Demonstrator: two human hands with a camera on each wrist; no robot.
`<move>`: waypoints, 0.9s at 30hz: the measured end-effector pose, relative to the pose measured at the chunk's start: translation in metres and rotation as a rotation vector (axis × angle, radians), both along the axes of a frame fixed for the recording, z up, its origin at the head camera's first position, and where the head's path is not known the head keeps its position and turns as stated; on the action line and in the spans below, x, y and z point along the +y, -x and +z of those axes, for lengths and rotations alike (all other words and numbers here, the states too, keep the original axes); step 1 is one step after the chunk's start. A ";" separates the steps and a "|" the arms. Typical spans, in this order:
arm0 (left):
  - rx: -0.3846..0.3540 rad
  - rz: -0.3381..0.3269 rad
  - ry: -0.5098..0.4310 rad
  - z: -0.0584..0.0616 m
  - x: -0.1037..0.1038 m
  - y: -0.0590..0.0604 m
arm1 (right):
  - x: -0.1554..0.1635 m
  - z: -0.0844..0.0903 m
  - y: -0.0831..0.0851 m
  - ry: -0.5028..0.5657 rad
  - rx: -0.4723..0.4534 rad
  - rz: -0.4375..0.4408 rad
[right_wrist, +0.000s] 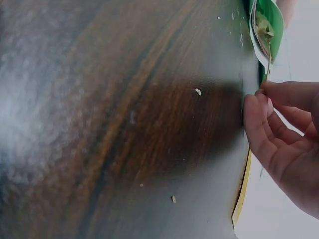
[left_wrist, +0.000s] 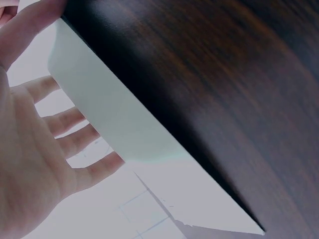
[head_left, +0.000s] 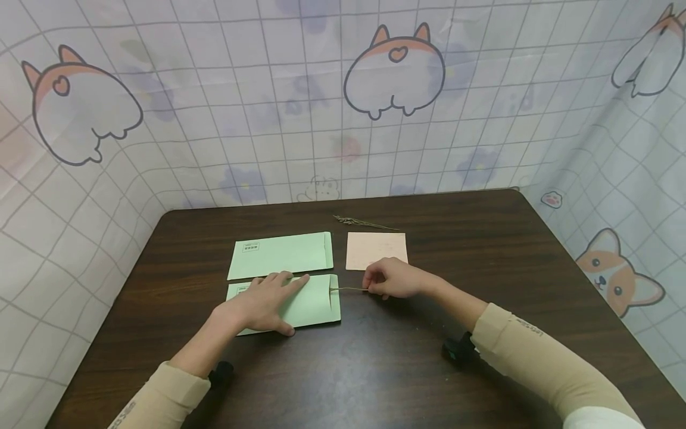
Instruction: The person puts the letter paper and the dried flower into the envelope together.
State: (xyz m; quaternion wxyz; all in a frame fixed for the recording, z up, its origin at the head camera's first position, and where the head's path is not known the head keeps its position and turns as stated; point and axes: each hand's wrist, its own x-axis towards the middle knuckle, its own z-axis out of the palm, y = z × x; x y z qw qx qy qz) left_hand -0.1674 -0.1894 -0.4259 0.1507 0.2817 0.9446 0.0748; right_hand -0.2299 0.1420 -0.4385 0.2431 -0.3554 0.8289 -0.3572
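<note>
My left hand [head_left: 265, 302] lies spread over the near pale green envelope [head_left: 311, 307], its thumb by the front edge. In the left wrist view, the straight fingers of that hand [left_wrist: 40, 149] rest against the envelope [left_wrist: 114, 109]. Between thumb and fingertips, my right hand [head_left: 395, 278] pinches the thin stem of a dried grass sprig [head_left: 351, 289]. That stem runs into the mouth at the envelope's right end. Close up in the right wrist view, the seed head [right_wrist: 264, 26] sits inside the gaping envelope, with the right hand [right_wrist: 284, 129] just outside it.
A second green envelope [head_left: 281, 256] lies behind the first. To its right is a pale pink paper or envelope [head_left: 375, 250], with another dried grass sprig [head_left: 364, 223] behind. Small crumbs [right_wrist: 198, 92] dot the dark wooden table [head_left: 455, 238]. Patterned cloth [head_left: 300, 119] hangs around the table.
</note>
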 end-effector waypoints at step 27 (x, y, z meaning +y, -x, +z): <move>-0.008 0.013 0.007 0.001 0.000 -0.001 | -0.005 -0.001 0.000 -0.025 0.037 0.027</move>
